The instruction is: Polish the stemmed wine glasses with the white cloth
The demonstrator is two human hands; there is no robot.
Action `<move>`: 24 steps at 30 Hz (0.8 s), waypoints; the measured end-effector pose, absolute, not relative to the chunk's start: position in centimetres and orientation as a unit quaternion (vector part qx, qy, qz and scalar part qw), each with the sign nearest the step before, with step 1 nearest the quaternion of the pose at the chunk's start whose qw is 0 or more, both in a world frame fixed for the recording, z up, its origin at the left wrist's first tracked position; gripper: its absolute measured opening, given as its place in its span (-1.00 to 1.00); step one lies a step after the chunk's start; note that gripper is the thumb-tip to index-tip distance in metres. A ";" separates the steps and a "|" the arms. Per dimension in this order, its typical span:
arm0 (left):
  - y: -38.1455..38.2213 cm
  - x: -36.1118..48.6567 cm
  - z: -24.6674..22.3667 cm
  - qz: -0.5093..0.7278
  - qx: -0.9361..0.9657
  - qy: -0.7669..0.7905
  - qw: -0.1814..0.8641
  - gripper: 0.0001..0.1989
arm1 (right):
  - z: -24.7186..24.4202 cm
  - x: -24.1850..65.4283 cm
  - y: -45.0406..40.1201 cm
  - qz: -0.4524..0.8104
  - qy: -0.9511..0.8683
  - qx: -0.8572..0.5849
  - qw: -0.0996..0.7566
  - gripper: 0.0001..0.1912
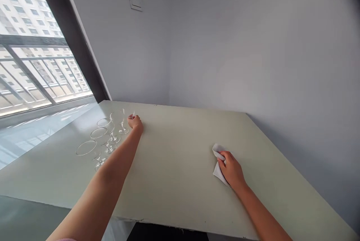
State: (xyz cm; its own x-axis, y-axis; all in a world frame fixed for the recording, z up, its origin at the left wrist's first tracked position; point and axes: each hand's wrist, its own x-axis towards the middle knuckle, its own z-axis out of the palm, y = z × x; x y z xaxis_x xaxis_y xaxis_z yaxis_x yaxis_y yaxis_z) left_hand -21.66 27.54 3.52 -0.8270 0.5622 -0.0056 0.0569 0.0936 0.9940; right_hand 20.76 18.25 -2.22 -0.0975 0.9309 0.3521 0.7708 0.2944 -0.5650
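My left hand (135, 121) reaches to the far left part of the table, its fingers closed around a clear stemmed glass (133, 113) that the hand mostly hides. Beside it stand several more clear stemmed glasses (123, 130), grouped along the table's left side. The rim of the nearest glass (86, 148) shows clearly, while my left forearm passes close to its foot. On the right, my right hand (233, 169) grips a folded white cloth (221, 175) low over the tabletop. Part of the cloth sticks out past the thumb and fingers.
The pale table (174, 151) meets grey walls (225, 45) at the back and right. A wall switch (136, 0) sits above. To the left are a window with a railing (42, 68) and a building outside. The table's near edge (168, 225) has chipped spots.
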 end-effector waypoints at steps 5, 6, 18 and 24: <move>26.3 -17.6 2.4 0.583 0.285 0.716 0.258 -0.75 | -0.1 21.8 18.1 0.366 -0.438 -0.605 0.555 -0.73; 25.6 -16.4 2.3 0.567 0.317 0.709 0.274 -0.76 | 0.3 21.7 18.0 0.422 -0.366 -0.567 0.605 -0.72; 16.9 -7.4 3.8 0.320 0.687 0.647 0.083 -0.78 | 6.1 13.8 13.0 0.489 -0.278 -0.395 0.726 -0.70; 16.3 -7.6 3.0 0.274 0.714 0.643 0.044 -0.77 | 7.2 8.4 11.4 0.274 -0.728 -0.431 0.457 -0.63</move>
State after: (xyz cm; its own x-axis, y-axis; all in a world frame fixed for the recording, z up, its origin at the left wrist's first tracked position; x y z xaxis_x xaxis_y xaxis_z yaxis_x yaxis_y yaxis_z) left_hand -7.55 16.25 3.01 0.0238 0.9424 0.3337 0.8939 -0.1696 0.4151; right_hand 8.35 11.40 7.23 -0.2101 0.8788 0.4285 0.3773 0.4772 -0.7936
